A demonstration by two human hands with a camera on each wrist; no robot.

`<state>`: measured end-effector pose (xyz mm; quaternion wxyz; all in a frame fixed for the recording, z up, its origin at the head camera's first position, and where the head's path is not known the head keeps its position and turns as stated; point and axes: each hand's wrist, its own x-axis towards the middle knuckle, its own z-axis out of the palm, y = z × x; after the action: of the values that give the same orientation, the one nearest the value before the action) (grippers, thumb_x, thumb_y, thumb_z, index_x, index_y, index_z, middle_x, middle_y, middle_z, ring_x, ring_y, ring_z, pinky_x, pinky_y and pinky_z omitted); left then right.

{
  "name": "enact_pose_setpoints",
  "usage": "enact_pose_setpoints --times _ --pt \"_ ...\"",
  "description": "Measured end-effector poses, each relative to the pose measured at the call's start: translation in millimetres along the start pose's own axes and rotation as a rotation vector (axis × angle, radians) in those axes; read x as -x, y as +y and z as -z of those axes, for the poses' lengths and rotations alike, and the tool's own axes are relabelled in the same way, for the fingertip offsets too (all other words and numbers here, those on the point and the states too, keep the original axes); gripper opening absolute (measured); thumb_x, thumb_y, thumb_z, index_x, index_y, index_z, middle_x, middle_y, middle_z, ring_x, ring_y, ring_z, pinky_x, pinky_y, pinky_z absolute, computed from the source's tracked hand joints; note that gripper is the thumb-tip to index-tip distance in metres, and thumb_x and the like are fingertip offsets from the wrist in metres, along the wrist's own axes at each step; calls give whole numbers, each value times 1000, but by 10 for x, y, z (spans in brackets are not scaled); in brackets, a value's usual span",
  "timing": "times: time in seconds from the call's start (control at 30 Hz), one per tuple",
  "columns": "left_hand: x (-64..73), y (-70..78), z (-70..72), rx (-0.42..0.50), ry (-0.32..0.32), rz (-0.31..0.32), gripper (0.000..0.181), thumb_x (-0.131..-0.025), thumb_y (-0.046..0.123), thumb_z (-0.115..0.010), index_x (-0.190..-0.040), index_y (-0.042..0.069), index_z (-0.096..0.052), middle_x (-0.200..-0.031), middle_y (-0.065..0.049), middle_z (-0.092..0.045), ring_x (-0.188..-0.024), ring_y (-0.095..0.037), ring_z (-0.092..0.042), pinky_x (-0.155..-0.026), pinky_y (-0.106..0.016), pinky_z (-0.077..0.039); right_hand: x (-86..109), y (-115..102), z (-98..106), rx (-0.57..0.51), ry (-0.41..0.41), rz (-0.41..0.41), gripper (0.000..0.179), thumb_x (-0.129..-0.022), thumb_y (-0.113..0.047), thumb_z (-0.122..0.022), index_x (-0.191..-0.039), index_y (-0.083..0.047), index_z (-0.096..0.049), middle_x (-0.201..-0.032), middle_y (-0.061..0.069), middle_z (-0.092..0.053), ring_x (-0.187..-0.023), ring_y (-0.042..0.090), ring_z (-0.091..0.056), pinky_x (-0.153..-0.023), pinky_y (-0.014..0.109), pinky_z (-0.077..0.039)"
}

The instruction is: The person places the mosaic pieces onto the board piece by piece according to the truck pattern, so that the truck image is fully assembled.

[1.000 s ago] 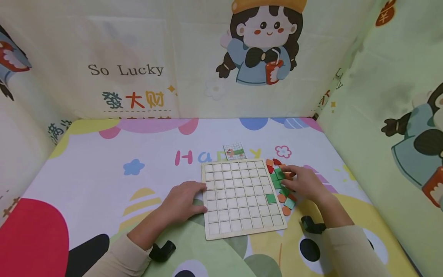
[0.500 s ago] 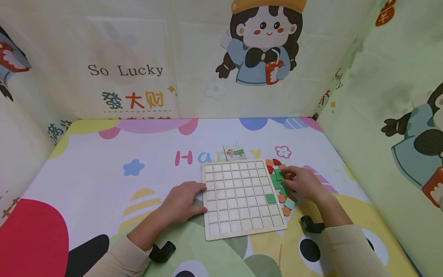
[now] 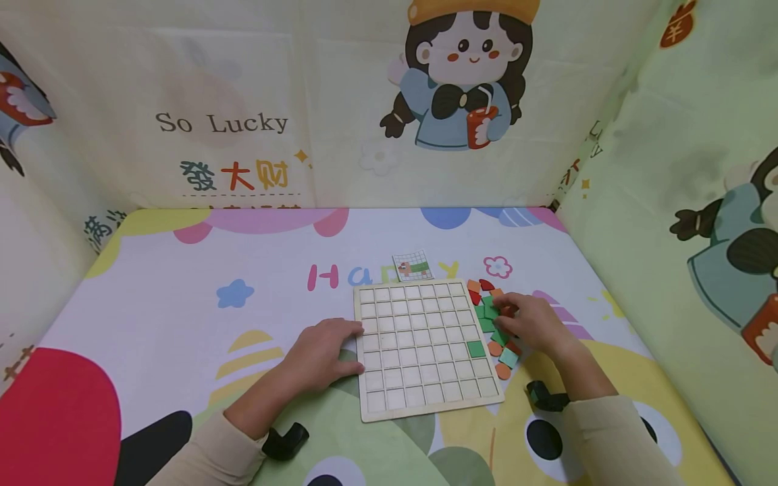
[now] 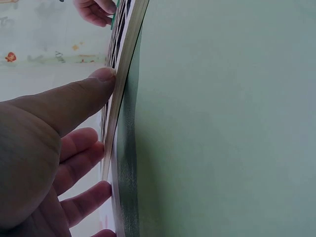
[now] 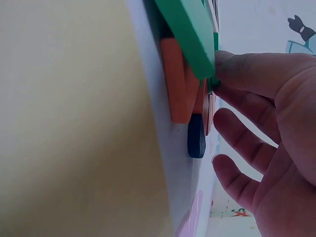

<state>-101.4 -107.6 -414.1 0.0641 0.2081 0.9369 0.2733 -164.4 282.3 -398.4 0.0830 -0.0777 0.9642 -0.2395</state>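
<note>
A square wooden grid board (image 3: 419,344) lies on the table, with one green square tile (image 3: 477,349) in a cell near its right side. My left hand (image 3: 322,351) touches the board's left edge, thumb and fingertips spread along it. Beside the right edge is a small pile of flat green tiles (image 3: 486,325), orange pieces (image 3: 502,371) and red pieces (image 3: 486,285). My right hand (image 3: 535,320) reaches into this pile. In the right wrist view its thumb (image 5: 247,69) and index finger touch near a green tile (image 5: 190,39); the other fingers are loosely bent.
A small picture card (image 3: 412,265) with a grid pattern lies just behind the board. A printed cloth (image 3: 170,283) covers the table, and printed curtains (image 3: 340,101) stand behind and at both sides. Black curved parts (image 3: 286,442) show at both wrists.
My right hand has shifted very slightly over the pile. The left hand, the board and the green tile in it stay as they were.
</note>
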Motion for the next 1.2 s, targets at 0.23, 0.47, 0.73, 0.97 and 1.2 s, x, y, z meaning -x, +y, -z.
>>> enact_pose_setpoints --times 0.23,0.47,0.73,0.97,1.2 --pt "-3 0 -1 -3 3 -1 55 -81 26 -84 -129 7 -64 -130 -7 -62 -126 -31 -53 -102 -51 -41 3 -19 -5 9 11 10 35 -91 -15 -72 -122 0 -66 -102 11 -67 -93 29 -57 -78 39 -54" --pt "-1 4 3 7 7 -3 55 -81 25 -84 -129 7 -64 -130 -7 -62 -126 -31 -53 -102 -52 -41 45 -62 0 -14 30 20 31 -91 -15 -73 -119 -2 -67 -103 11 -66 -95 29 -57 -77 37 -54" --pt "2 4 1 6 7 2 55 -81 25 -84 -129 7 -64 -130 -7 -62 -126 -31 -53 -102 -52 -42 97 -163 -13 -13 9 97 25 -91 -15 -73 -113 -6 -70 -98 6 -67 -92 29 -59 -82 46 -53" --pt "-2 8 8 0 0 8 55 -81 26 -84 -129 8 -64 -131 -7 -62 -127 -31 -52 -102 -52 -41 152 -237 -45 -17 0 128 26 -89 -14 -75 -113 -5 -70 -99 6 -68 -90 27 -62 -77 41 -56" --pt "-5 11 8 -4 -1 7 55 -81 26 -84 -129 7 -64 -130 -7 -62 -127 -31 -52 -103 -51 -41 199 -306 -79 -14 -26 121 30 -87 -15 -78 -115 -7 -71 -108 9 -67 -96 28 -62 -78 41 -57"
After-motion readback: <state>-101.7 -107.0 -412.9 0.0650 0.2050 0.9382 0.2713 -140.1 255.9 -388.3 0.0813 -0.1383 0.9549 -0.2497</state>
